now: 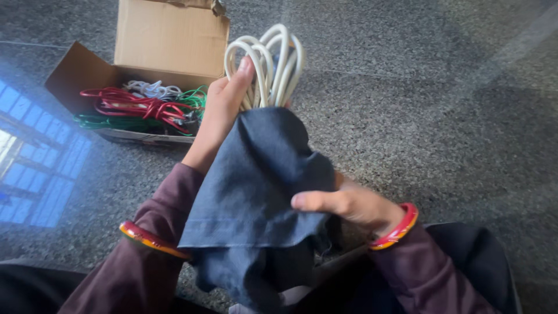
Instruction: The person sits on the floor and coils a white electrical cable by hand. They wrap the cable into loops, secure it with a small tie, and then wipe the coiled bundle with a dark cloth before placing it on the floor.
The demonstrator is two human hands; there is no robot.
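Two hands are working close together over a grey stone floor (418, 104). The left hand (224, 107) is reaching up and its fingers (241, 72) are closing around a bundle of white cable (273, 61). The cable is looped many times, and the loops are sticking up above the hand. The right hand (349, 203) is sitting lower and its fingers (311, 201) are pinching a dark blue cloth (261, 197). The cloth is hanging between the two hands and is wrapping around the bottom part of the white cable. It is hiding the lower end of the bundle.

Both arms are wearing dark purple sleeves (157, 232). Each wrist is wearing a red and yellow bangle (398, 229).

Behind the left hand, a brown cardboard box (168, 40) is sitting open on the floor. Its flaps are standing up. Inside it, red cables (133, 104), green cables (116, 123) and a few white ones are lying tangled together. The box is near the hands but is not touching them.
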